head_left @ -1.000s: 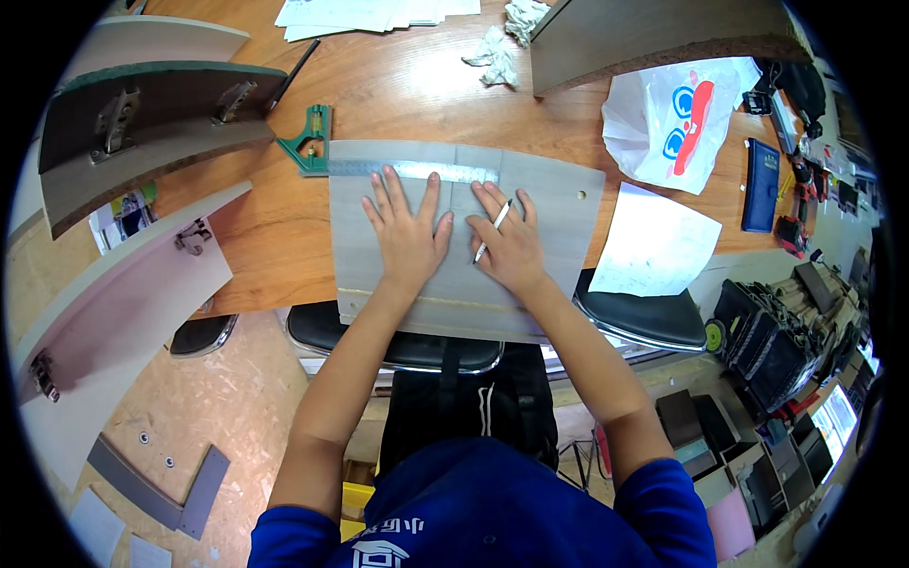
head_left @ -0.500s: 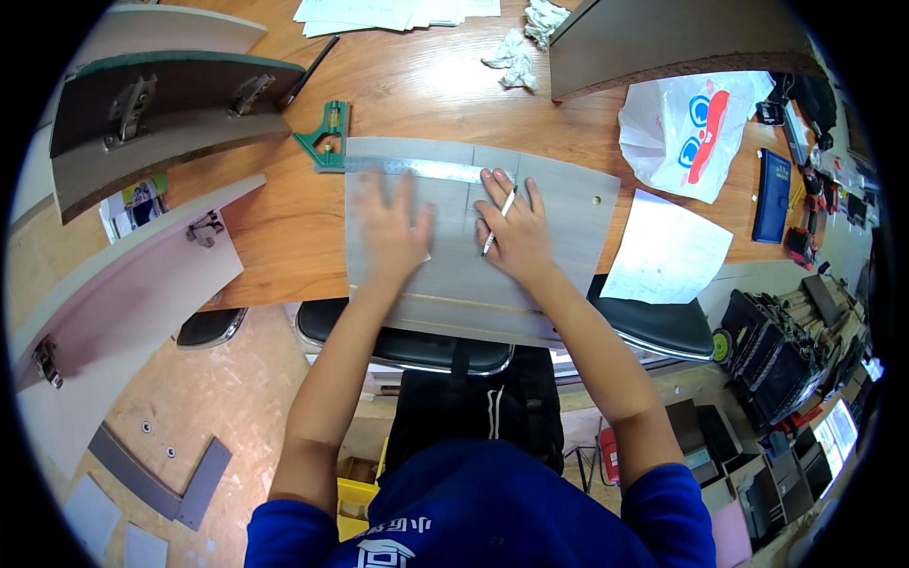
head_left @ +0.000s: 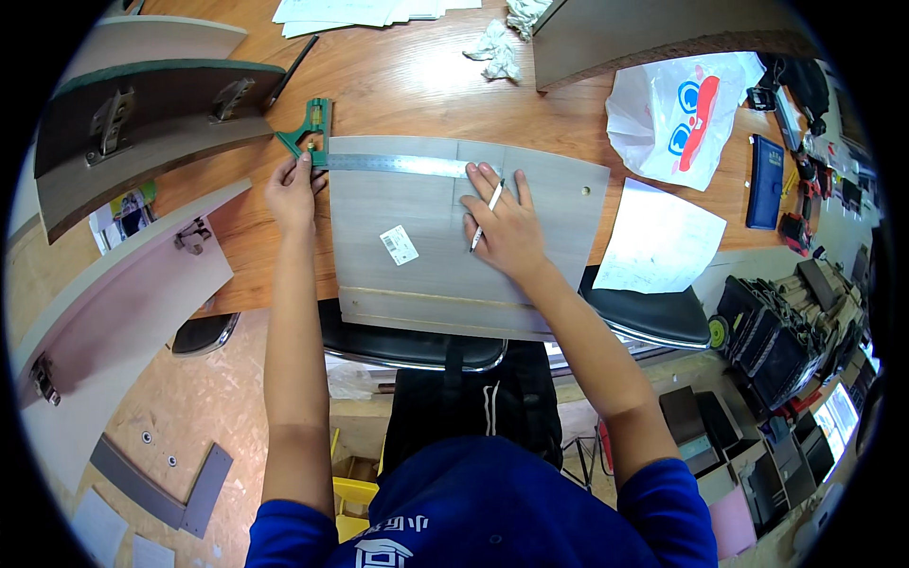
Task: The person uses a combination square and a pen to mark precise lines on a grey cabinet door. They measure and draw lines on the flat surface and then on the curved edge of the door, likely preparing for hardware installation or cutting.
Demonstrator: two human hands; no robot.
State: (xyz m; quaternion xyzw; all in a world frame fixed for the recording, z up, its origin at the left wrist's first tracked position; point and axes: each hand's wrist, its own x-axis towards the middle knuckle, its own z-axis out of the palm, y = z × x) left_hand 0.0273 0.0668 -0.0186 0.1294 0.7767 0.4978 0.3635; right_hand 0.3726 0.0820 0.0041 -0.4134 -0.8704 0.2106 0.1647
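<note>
What we can't fully see
Right fingers (head_left: pixel 481 182) cover the steel ruler (head_left: pixel 398 165) at one end; the top edge crops white papers (head_left: pixel 350 11); the label's (head_left: pixel 399 244) print is too small.

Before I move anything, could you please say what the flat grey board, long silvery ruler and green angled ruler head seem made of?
Flat grey board: probably laminated wood panel, matte, faintly streaked. Long silvery ruler: likely metal, smooth, given its bright sheen. Green angled ruler head: perhaps painted metal, evenly coloured; plastic is possible.

The combination square's blade (head_left: pixel 407 165) is shiny metal, the grey panel (head_left: pixel 393 204) smooth and matt, the table (head_left: pixel 407 85) glossy wood-grain, the carrier bag (head_left: pixel 639 115) at right crinkled plastic, the far-right board's edge (head_left: pixel 720 44) rough chipboard.
</note>
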